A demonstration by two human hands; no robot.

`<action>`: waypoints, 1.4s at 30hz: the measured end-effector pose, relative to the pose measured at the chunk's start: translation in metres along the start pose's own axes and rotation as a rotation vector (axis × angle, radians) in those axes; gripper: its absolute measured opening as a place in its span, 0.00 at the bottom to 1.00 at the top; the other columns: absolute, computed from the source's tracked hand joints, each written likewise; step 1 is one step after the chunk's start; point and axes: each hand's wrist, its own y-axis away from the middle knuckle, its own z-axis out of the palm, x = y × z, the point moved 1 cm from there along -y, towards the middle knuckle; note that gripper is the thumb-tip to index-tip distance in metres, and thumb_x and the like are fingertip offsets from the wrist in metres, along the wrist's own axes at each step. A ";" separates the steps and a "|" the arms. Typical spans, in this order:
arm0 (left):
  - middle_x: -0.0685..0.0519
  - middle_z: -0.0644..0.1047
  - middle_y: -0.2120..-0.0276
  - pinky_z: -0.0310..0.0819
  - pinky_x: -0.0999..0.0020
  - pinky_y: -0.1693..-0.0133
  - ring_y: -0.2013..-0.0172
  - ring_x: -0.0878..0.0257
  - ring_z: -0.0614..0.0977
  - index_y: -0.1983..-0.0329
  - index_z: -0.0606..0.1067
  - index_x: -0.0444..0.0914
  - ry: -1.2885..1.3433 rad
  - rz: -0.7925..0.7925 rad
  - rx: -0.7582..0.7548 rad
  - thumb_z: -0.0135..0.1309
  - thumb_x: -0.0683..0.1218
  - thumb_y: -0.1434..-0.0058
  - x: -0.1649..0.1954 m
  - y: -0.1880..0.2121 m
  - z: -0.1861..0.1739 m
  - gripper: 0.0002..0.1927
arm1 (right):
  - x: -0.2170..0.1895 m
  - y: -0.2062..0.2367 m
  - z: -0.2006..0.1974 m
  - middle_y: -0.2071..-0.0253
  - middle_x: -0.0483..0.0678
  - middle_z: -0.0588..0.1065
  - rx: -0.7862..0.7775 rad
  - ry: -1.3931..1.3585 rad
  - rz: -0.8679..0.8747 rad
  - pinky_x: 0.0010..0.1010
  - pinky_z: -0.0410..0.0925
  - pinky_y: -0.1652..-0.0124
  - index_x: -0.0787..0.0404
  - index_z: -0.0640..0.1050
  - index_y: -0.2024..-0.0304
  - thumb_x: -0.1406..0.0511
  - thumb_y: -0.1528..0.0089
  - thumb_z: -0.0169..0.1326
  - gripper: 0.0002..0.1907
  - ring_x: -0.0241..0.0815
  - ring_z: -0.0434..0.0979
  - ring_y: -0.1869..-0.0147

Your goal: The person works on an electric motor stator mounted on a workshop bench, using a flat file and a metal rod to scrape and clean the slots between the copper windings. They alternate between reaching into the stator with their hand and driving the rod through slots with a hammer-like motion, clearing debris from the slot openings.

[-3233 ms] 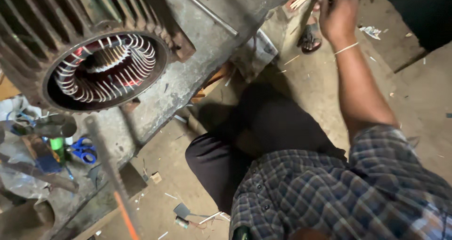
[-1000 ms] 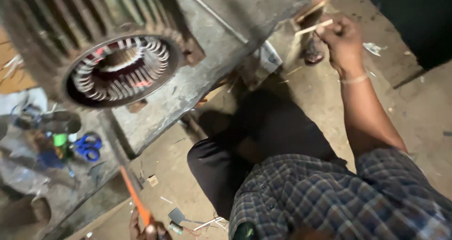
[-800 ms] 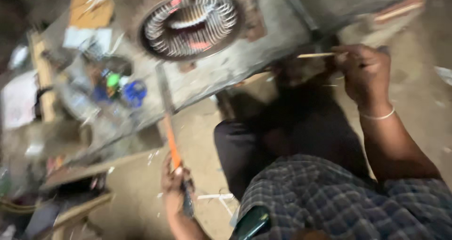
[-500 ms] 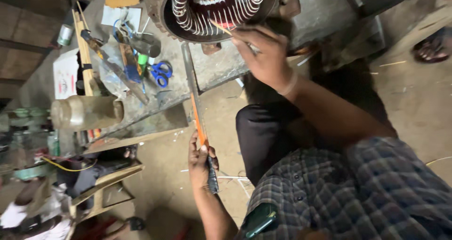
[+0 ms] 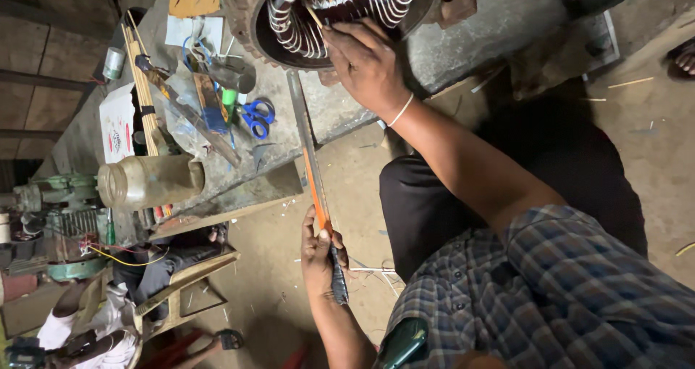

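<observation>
A large motor stator (image 5: 289, 32) with white and red-striped copper windings lies on a concrete bench (image 5: 499, 21). My right hand (image 5: 365, 61), a white band on its wrist, rests at the stator's lower rim and pinches a thin wooden stick (image 5: 313, 14) that points into the windings. My left hand (image 5: 318, 257) is lower down, closed around the dark grip of a long narrow blade (image 5: 308, 144) with an orange stretch. The blade's far end reaches up to the bench edge just below the stator.
Blue-handled scissors (image 5: 257, 115), a bundle of sticks (image 5: 141, 79), papers and small tools lie on the bench left of the stator. A clear plastic jar (image 5: 148, 182) lies at the bench end. A green machine (image 5: 58, 224) and a wooden stool (image 5: 188, 289) stand on the dirt floor.
My right hand carried the stick from the far floor side over to the stator's windings. My left hand came into view holding the long blade. The view swung toward the bench's cluttered end.
</observation>
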 end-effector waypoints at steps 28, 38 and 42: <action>0.50 0.74 0.78 0.66 0.74 0.87 0.88 0.66 0.72 0.29 0.59 0.41 0.040 0.001 -0.028 0.59 0.50 0.37 0.004 0.020 -0.005 0.36 | 0.006 -0.016 0.032 0.49 0.56 0.78 -0.243 0.212 0.084 0.45 0.68 0.40 0.64 0.80 0.44 0.68 0.35 0.57 0.16 0.59 0.75 0.45; 0.51 0.71 0.82 0.65 0.72 0.85 0.88 0.65 0.70 0.33 0.63 0.33 -0.094 0.053 -0.016 0.52 0.52 0.32 -0.016 0.077 -0.044 0.29 | -0.019 0.004 -0.076 0.60 0.54 0.78 -0.059 0.058 0.112 0.43 0.67 0.51 0.66 0.82 0.45 0.73 0.34 0.60 0.14 0.52 0.74 0.54; 0.50 0.73 0.82 0.68 0.71 0.84 0.86 0.63 0.74 0.34 0.61 0.35 -0.188 -0.015 -0.090 0.53 0.51 0.35 -0.023 0.109 -0.067 0.30 | -0.011 0.018 -0.153 0.56 0.57 0.74 0.172 -0.094 0.082 0.40 0.67 0.49 0.64 0.75 0.45 0.71 0.30 0.51 0.11 0.53 0.73 0.50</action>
